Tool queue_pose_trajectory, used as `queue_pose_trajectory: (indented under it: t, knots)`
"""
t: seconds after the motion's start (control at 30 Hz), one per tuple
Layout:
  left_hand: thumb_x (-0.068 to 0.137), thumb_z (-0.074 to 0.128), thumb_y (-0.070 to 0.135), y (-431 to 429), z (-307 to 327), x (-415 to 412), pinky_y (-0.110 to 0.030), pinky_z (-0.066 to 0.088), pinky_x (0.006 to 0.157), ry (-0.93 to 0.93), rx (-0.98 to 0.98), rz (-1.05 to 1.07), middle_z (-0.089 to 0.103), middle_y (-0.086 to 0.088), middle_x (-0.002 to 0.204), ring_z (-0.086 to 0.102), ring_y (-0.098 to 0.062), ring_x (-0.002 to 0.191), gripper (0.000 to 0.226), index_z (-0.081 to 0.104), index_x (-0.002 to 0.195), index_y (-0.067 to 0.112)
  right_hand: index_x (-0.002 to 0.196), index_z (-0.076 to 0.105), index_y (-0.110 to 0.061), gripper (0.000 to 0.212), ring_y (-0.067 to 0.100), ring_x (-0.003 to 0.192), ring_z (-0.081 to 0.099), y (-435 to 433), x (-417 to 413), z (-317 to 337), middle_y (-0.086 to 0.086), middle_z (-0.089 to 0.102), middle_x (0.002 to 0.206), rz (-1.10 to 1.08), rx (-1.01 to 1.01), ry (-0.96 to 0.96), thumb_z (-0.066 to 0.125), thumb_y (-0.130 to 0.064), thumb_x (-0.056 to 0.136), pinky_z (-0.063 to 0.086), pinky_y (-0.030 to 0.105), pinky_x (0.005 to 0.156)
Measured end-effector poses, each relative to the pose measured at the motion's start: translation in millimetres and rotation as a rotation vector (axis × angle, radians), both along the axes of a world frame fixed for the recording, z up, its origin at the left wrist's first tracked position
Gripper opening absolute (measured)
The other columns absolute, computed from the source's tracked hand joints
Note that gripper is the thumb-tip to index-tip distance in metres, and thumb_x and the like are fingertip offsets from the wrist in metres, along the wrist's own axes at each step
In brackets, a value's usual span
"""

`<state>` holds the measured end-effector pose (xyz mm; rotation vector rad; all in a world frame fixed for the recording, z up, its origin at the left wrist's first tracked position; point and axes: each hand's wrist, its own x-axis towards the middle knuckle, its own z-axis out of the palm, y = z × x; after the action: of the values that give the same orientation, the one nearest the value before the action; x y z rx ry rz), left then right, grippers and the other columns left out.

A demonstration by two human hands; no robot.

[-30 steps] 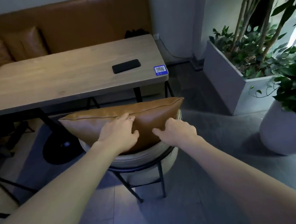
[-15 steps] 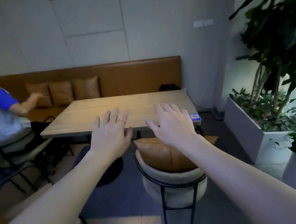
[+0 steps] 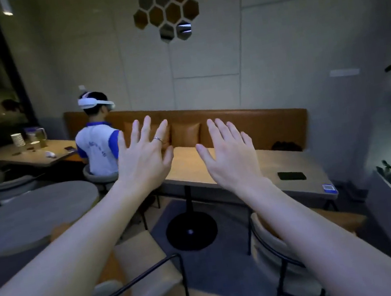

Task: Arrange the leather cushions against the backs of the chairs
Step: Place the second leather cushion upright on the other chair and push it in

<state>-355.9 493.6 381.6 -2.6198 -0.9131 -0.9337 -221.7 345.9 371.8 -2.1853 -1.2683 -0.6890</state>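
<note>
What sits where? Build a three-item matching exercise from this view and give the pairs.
Things:
1. flat black phone
2. thin silver ring
3. brown hexagonal tiles

Places:
A. on the grey wall
B. on the rectangular wooden table
C. on the left hand

Pairs: 1-B, 2-C, 3-A.

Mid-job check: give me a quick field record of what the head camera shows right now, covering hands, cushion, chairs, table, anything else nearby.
left hand: raised, fingers spread, holding nothing
right hand: raised, fingers spread, holding nothing
leather cushion: on the near right chair, partly hidden by the right forearm
near right chair: pale seat, black frame, at the wooden table
wooden table: holds a dark phone and a blue QR sticker
near left chair: lower left; tan cushion on it
other person: seated with back to the camera, wearing a headset
</note>
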Motion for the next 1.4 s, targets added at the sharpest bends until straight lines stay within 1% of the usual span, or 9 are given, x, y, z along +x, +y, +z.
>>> queue_pose_trajectory:
  t: [0.2, 0.5, 0.7, 0.9, 1.07, 1.17, 1.27, 1.33, 1.4]
  knots:
    - [0.102, 0.038, 0.051, 64, -29, -66, -0.065, 0.014, 0.120, 0.041, -0.059, 0.141, 0.021, -0.015, 0.170, 0.015, -0.038, 0.156, 0.065, 0.024, 0.162, 0.030, 0.165, 0.025, -0.020, 0.068, 0.029, 0.158, 0.024, 73, -59, -36, 0.006, 0.029, 0.172, 0.136, -0.083, 0.089, 0.032, -0.056, 0.107, 0.024, 0.052, 0.125]
    - [0.102, 0.038, 0.052, 175, -109, -129, -0.073, 0.015, 0.115, 0.084, -0.339, 0.328, 0.009, -0.009, 0.173, 0.007, -0.038, 0.156, 0.064, 0.014, 0.161, 0.041, 0.165, 0.026, -0.027, 0.066, 0.030, 0.156, 0.026, 211, -104, -136, 0.006, 0.027, 0.172, 0.259, -0.228, 0.273, 0.034, -0.057, 0.106, 0.028, 0.056, 0.120]
    - [0.102, 0.040, 0.054, 279, -184, -146, -0.073, 0.019, 0.115, 0.134, -0.485, 0.466, 0.007, -0.009, 0.173, 0.006, -0.038, 0.157, 0.066, 0.013, 0.161, 0.042, 0.166, 0.018, -0.030, 0.069, 0.032, 0.157, 0.020, 324, -126, -218, 0.006, 0.018, 0.174, 0.346, -0.431, 0.372, 0.028, -0.062, 0.105, 0.026, 0.060, 0.118]
    - [0.096, 0.053, 0.058, 376, -262, -148, -0.072, 0.026, 0.110, 0.128, -0.706, 0.601, 0.016, -0.009, 0.170, 0.015, -0.038, 0.154, 0.078, 0.014, 0.161, 0.037, 0.166, 0.012, -0.034, 0.072, 0.034, 0.158, 0.016, 423, -142, -300, 0.005, 0.010, 0.176, 0.409, -0.627, 0.547, 0.028, -0.067, 0.103, 0.026, 0.063, 0.117]
    - [0.085, 0.064, 0.065, 434, -323, -153, -0.067, 0.029, 0.112, -0.049, -0.995, 0.738, 0.024, -0.010, 0.167, 0.023, -0.040, 0.151, 0.095, 0.016, 0.161, 0.034, 0.166, 0.006, -0.037, 0.081, 0.040, 0.156, 0.017, 483, -153, -360, 0.007, 0.005, 0.176, 0.410, -0.769, 0.688, 0.031, -0.074, 0.098, 0.028, 0.065, 0.117]
    - [0.074, 0.069, 0.075, 462, -358, -161, -0.060, 0.022, 0.120, -0.141, -1.182, 0.831, 0.017, -0.015, 0.170, 0.017, -0.043, 0.153, 0.117, 0.008, 0.163, 0.030, 0.165, 0.003, -0.039, 0.086, 0.043, 0.156, 0.014, 500, -158, -391, 0.008, 0.002, 0.176, 0.430, -0.844, 0.762, 0.034, -0.078, 0.095, 0.027, 0.065, 0.118]
    - [0.057, 0.074, 0.083, 481, -389, -170, -0.053, 0.019, 0.124, -0.293, -1.369, 0.878, 0.015, -0.017, 0.171, 0.018, -0.038, 0.155, 0.142, -0.001, 0.164, 0.026, 0.164, 0.000, -0.044, 0.091, 0.044, 0.156, 0.014, 506, -165, -417, 0.007, 0.001, 0.176, 0.473, -0.897, 0.809, 0.037, -0.083, 0.090, 0.025, 0.066, 0.118]
    - [0.062, 0.078, 0.079, 485, -406, -170, -0.050, 0.029, 0.120, -0.442, -1.490, 0.806, 0.019, -0.008, 0.171, 0.029, -0.032, 0.152, 0.142, -0.006, 0.163, 0.027, 0.163, -0.003, -0.047, 0.092, 0.045, 0.155, 0.016, 505, -169, -432, 0.008, 0.001, 0.176, 0.504, -0.934, 0.839, 0.038, -0.084, 0.088, 0.026, 0.066, 0.117]
    - [0.060, 0.079, 0.079, 481, -421, -163, -0.045, 0.040, 0.111, -0.520, -1.560, 0.730, 0.028, -0.001, 0.168, 0.044, -0.026, 0.139, 0.139, -0.002, 0.163, 0.032, 0.161, -0.007, -0.050, 0.090, 0.048, 0.154, 0.017, 502, -175, -443, 0.008, -0.001, 0.176, 0.516, -0.939, 0.893, 0.039, -0.082, 0.090, 0.028, 0.065, 0.117]
